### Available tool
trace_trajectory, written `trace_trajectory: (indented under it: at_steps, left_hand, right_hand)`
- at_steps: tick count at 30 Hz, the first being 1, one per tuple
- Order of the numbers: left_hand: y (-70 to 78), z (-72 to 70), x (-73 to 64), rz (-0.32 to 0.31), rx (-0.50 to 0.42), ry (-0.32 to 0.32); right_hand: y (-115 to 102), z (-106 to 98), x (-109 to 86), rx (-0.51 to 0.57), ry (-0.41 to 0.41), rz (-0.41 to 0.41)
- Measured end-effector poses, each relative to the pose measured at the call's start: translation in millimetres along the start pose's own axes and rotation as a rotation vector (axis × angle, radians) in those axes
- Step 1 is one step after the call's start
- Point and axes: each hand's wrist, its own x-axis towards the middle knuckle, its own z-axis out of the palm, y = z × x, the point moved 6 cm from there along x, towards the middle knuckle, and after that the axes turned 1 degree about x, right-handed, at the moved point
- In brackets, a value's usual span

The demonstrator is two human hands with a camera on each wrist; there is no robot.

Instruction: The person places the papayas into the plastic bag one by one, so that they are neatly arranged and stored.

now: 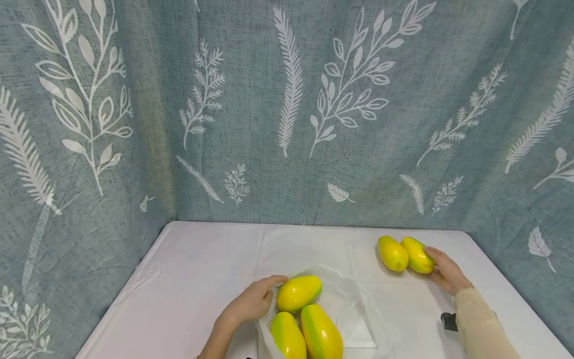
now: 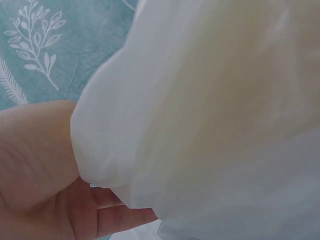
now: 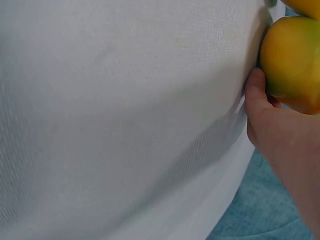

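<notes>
In the head view my left hand [image 1: 256,300] pinches the left rim of a thin white plastic bag [image 1: 369,319]. The left wrist view shows the bag's film [image 2: 125,125] between the thumb and the fingers. Three yellow-green papayas lie in the bag: an upper papaya [image 1: 298,293], a lower left papaya [image 1: 287,335] and a lower right papaya [image 1: 322,333]. At the far right my right hand [image 1: 446,269] grips a papaya [image 1: 417,254] from its right side, thumb and fingers on either side. Another papaya [image 1: 392,253] lies against it on the left.
A white cloth [image 1: 202,264] covers the table. Patterned blue-green curtains [image 1: 251,99] stand behind it and along both sides. A small dark object [image 1: 448,321] shows by the right wrist. The right table edge runs near the right arm.
</notes>
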Motion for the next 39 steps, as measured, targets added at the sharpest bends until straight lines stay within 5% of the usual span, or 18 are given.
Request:
trace_trajectory:
  at_steps: [9,28,39]
  left_hand:
    - [-2.0,1.0,0.8,-0.004,-0.014,-0.003]
    - [-2.8,1.4,1.4,0.016,0.008,-0.001]
    - [-3.3,0.8,1.4,0.016,0.005,0.008]
  right_hand:
    - [1.4,-1.4,-1.3,0.015,-0.027,-0.001]
    - [-2.1,-6.3,-17.2,0.181,0.082,0.002]
    - [-14.5,-1.0,-29.3,0.075,0.104,-0.076]
